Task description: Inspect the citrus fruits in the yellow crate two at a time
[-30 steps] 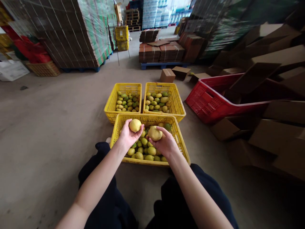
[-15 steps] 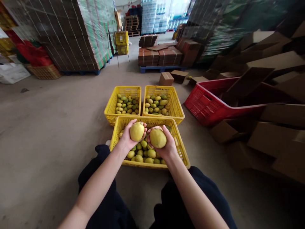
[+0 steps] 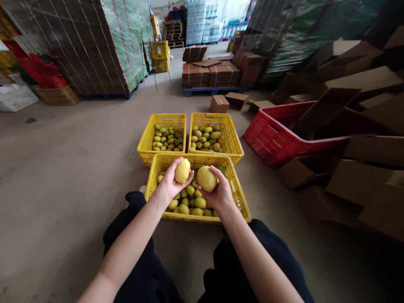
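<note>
My left hand is closed around a yellow lemon, its tip turned upward. A larger, greenish-yellow lemon rests in my right hand, the thumb over its side and the fingers underneath. Both hands are side by side above the near yellow crate, close but apart. Inside that crate lie several yellow and green lemons, partly hidden by my hands and wrists.
Behind the near crate stand a left yellow crate and a right yellow crate, both holding similar fruit. A red crate with cardboard boxes crowds the right. Farther back, flattened cartons sit on a blue pallet.
Both lemons have been turned in my fingers; the left one now stands more upright, showing its pointed end. The right lemon has shifted slightly up and left. The crates stay put.
</note>
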Demonstrator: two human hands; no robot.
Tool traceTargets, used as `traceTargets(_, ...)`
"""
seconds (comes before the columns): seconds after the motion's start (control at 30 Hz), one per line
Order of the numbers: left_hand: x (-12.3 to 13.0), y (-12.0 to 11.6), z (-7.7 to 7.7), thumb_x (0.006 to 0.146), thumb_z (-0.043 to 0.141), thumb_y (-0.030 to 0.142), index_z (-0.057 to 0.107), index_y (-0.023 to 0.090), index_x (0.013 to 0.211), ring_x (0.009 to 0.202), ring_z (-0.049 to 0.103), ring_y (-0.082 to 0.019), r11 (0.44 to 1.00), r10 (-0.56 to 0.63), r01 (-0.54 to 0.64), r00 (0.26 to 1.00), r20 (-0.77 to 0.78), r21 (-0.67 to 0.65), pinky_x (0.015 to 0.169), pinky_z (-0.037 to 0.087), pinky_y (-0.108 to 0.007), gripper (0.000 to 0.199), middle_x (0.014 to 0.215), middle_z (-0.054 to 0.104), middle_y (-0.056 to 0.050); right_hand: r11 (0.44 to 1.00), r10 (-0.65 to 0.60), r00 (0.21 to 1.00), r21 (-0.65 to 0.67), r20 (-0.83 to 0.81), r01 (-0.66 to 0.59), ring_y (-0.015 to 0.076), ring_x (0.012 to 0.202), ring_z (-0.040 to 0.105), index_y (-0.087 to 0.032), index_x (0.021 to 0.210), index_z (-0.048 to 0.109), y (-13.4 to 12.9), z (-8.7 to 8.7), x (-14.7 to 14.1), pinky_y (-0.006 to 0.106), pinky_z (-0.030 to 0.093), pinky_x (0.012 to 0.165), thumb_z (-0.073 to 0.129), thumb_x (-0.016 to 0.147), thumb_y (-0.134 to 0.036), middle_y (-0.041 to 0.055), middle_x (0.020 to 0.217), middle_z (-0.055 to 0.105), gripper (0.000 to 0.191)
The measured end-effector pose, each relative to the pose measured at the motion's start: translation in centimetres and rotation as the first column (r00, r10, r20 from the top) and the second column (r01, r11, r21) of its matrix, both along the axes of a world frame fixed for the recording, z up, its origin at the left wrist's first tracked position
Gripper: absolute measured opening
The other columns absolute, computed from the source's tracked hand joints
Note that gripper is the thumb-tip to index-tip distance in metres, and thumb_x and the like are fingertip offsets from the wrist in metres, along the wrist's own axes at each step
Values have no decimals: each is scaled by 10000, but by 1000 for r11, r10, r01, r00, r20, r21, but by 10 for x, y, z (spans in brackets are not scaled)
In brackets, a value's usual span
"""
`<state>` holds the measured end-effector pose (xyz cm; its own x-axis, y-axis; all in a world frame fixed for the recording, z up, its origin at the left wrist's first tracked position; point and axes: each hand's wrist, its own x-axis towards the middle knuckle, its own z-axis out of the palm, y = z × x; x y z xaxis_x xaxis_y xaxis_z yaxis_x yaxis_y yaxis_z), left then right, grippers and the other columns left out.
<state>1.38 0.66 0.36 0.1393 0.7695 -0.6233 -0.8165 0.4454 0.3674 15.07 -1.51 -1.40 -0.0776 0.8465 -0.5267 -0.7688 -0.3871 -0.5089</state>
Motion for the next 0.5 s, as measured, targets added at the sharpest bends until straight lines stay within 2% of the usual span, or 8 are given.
traceTargets(0.07, 1, 1, -1, 780, 675, 272, 596, 140, 762, 610, 630, -132, 1000, 3, -3, 1000, 19, -12, 593, 584, -273, 155, 687, 638, -32, 1000, -9, 1000, 16, -15, 9, 174, 487, 628, -174, 772, 595, -1, 1, 0, 241, 477, 373, 647, 710, -282, 15, 615, 671, 135)
traceTargets(0.17, 1, 0, -1, 853, 568, 371, 623, 101, 827, 613, 630, -154, 998, -54, 55, 997, 58, -6, 592, 586, -293, 276, 697, 643, -78, 1000, -3, 999, 2, -45, 3, 168, 473, 613, -163, 750, 592, 0, 1, 0, 248, 485, 383, 589, 764, -347, 34, 581, 653, 184)
traceTargets(0.27, 0, -3, 0, 896, 474, 369, 643, 96, 885, 608, 631, -151, 994, -103, 98, 990, 99, 58, 604, 584, -295, 322, 722, 657, -90, 999, -15, 999, -38, -39, 13, 176, 476, 618, -159, 731, 589, 1, -1, 2, 272, 513, 427, 523, 802, -364, 54, 561, 652, 227)
traceTargets(0.33, 0, -5, 1, 899, 458, 343, 654, 118, 912, 595, 628, -143, 986, -136, 123, 985, 106, 116, 553, 565, -262, 299, 747, 668, -80, 999, 24, 1000, -33, -17, -24, 183, 465, 614, -154, 739, 592, 2, -3, 2, 274, 497, 407, 485, 814, -367, 75, 577, 667, 249)
traceTargets(0.43, 0, -7, 1, 879, 468, 315, 666, 160, 977, 543, 613, -130, 968, -159, 144, 985, 60, 207, 448, 510, -217, 270, 777, 680, -53, 995, 76, 997, 62, 9, -76, 179, 447, 597, -146, 785, 605, 1, -3, 2, 252, 434, 341, 458, 811, -386, 90, 638, 691, 283)
traceTargets(0.5, -1, -8, 0, 857, 468, 306, 666, 161, 1017, 522, 606, -128, 962, -147, 133, 988, 41, 237, 447, 508, -220, 293, 758, 677, -45, 987, 68, 998, 142, 13, -69, 177, 453, 599, -142, 811, 614, 1, -2, 1, 233, 391, 310, 488, 782, -370, 84, 679, 699, 262)
